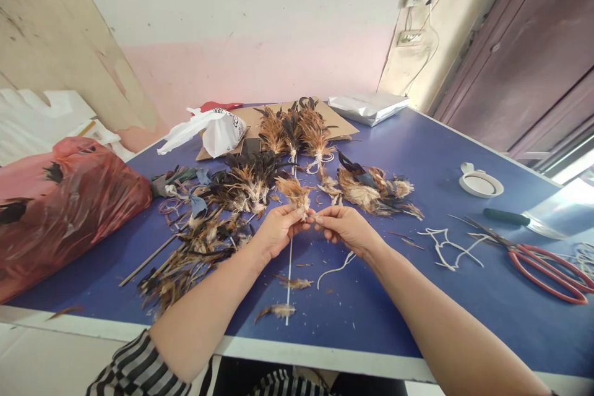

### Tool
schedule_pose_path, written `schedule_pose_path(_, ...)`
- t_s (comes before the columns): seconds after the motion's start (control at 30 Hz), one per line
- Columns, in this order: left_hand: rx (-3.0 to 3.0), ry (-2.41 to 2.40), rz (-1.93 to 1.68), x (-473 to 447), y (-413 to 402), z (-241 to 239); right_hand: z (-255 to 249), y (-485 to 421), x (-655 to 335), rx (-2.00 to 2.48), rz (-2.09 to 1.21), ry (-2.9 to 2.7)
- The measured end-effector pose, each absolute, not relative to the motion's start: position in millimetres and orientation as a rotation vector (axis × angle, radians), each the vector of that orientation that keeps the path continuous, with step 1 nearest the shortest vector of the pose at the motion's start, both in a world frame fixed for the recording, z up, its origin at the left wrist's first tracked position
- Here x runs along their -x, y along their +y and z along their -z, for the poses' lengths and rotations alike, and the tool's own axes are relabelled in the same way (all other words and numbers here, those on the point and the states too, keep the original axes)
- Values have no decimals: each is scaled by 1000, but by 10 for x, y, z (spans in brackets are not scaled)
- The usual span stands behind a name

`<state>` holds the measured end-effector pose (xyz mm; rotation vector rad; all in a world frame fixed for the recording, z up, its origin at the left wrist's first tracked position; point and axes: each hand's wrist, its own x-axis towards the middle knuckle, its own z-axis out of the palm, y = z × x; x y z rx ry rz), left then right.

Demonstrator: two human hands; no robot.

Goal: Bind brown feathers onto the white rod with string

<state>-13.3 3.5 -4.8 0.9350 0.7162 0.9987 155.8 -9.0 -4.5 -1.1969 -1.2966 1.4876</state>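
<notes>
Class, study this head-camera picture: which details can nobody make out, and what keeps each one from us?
All in the head view:
1. Lower end of the small feather bunch: covered by the left hand.
2. Whatever the right hand may pinch: too small, partly behind fingers.
3. Full contents of the red plastic bag: veiled by plastic, cut off by the left edge.
4. Wording on the white bag: too small.

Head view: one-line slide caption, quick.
Left hand holds a feather bunch, right hand close beside it, over the blue table; scissors lie at right.
</notes>
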Motion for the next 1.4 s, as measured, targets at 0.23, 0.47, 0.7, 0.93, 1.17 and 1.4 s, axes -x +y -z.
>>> schedule_pose_path(0.23,-1209,943,-1078,180,34,22,-23,-131,-1560,1376,-1087,-1609)
schedule_pose_path(0.47,-1479,949,-964,106,-84,91,28,-196,-1490,1376,-808,-1810)
schedule_pose_path(0.7,-1635,957,-862,147,-76,119,13,-204,-1501,1339,-920,-1768)
schedule_pose_path(0.93,-1850,930,-892,178,-74,124,-17,-208,-1520,1295,-1200,-1657)
schedule_pose_path(1.17,-1782,1010,-849,166,-83,92,-108,-216,-1555,1283,-1166,-1638)
schedule_pose_path(1.4,-827,904,-836,197,25,71,-178,-107,-1833,1073,-1163,-1137)
